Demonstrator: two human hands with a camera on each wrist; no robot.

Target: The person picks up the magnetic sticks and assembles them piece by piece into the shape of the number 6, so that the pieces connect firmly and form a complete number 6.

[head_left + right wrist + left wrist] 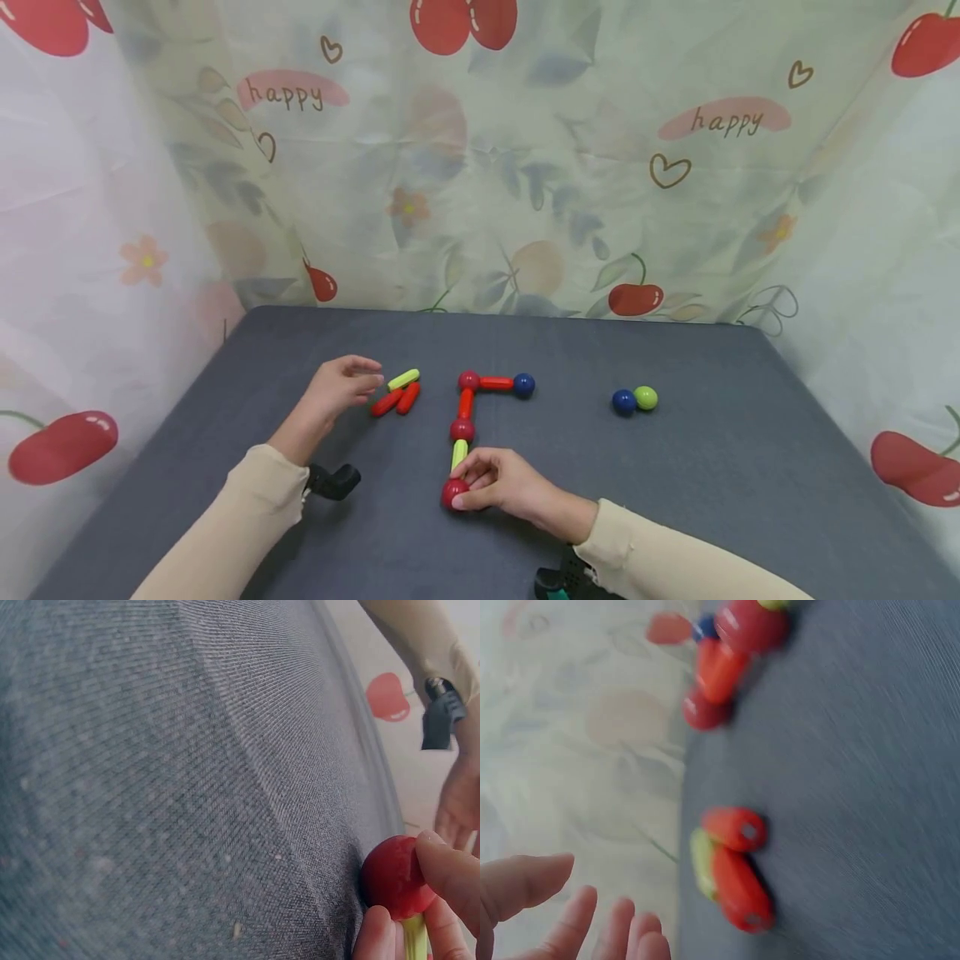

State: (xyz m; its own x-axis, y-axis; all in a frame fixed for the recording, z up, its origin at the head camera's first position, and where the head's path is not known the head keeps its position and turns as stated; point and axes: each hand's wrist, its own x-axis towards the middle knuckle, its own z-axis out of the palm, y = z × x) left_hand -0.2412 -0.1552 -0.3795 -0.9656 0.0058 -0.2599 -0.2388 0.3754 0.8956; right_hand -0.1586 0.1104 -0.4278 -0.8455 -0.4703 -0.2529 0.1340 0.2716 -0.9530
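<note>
My right hand (513, 483) pinches a red ball (394, 877) between thumb and fingers at the near end of a chain. From that ball a yellow-green rod (460, 452) runs to a second red ball (462, 429). Farther on, a red rod (466, 404) leads to a corner red ball (468, 381), where another red rod (496, 383) turns right to a blue ball (524, 385). My left hand (343, 387) hovers with loosely bent fingers, holding nothing, just left of a loose yellow-green rod (403, 380) and two loose red rods (740, 889).
Right of the chain, a loose blue ball (624, 402) and a green ball (646, 397) sit side by side on the grey cloth-covered table (720, 467). A printed curtain (487, 167) stands behind the table and along its sides.
</note>
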